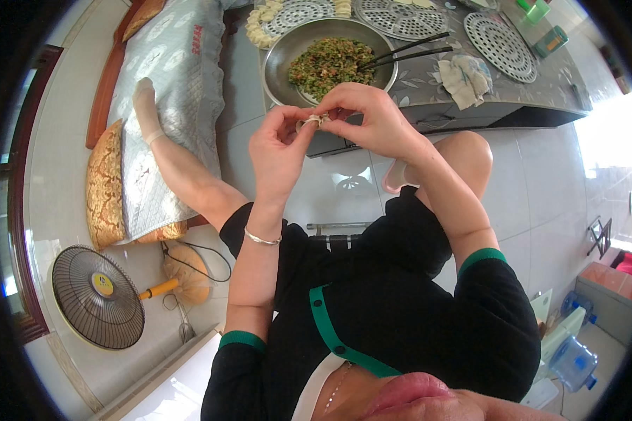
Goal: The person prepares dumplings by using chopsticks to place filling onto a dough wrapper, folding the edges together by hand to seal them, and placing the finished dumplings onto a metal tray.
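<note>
Between my two hands, just off the near rim of a steel bowl (280, 79), is a small pale dumpling (314, 120). My left hand (279, 144) pinches its left side between thumb and fingers. The fingertips of my right hand (371, 118) press the dough edge from the other side. Most of the dumpling is hidden by the fingers. Chopped green and orange filling (329, 66) is heaped in the bowl. A pair of dark chopsticks (411, 51) leans in it, their ends over the right rim.
Finished dumplings (258, 26) line a perforated steel tray (300, 16) behind the bowl. Another perforated tray (403, 21) holds pale dough rounds. Farther right are a crumpled cloth (464, 79), a third tray (500, 47) and a green cup (551, 41). An electric fan (99, 297) stands at lower left.
</note>
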Demonstrator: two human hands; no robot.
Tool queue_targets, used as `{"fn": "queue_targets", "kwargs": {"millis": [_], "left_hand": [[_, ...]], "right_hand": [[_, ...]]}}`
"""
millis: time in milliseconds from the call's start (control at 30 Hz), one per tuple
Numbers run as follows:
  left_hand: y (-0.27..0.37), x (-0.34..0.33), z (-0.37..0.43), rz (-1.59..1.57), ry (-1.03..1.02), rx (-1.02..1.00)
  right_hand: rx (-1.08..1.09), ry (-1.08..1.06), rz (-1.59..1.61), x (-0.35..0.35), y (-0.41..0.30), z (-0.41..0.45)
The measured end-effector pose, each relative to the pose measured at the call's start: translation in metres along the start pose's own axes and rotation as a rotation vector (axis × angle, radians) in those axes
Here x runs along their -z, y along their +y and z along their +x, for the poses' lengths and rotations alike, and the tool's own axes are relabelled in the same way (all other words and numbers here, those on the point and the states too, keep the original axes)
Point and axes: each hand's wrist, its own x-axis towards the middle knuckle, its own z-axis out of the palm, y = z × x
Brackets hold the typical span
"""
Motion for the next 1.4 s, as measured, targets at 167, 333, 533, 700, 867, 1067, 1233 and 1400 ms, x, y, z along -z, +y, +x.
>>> {"fn": "queue_targets", "kwargs": {"millis": [167,333,533,700,867,1067,1233,1400], "left_hand": [[0.0,-0.002,0.001,0.122,-0.003,-0.016],[0.002,0.011,0.005,0.003,-0.076,0.037],[-0.01,0.01,0.007,-0.475,-0.243,0.415],[-0.027,0.002,0.001,-0.995,-0.394,0.53],[-0.023,-0.002,-0.001,-1.016,-0.263,0.515],[-0.02,-0.001,-0.001,-1.029,-0.034,0.437],[-0.019,-0.002,-0.002,-0.98,-0.009,0.398],[-0.019,-0.005,-0.005,-0.828,0.05,0.306]], "right_hand": [[-0.026,0.009,-0.038,-0.004,0.001,-0.001],[0.05,0.029,-0.054,0.0,0.003,0.0],[-0.12,0.048,0.215,0.001,-0.003,-0.001],[-0.137,0.03,0.263,0.004,-0.004,0.001],[-0.066,0.05,0.246,0.005,0.005,0.003],[0.04,0.087,0.162,0.005,-0.006,0.002],[0.118,0.065,0.086,0.0,-0.006,0.002],[0.101,0.094,0.072,-0.002,-0.004,0.001]]}}
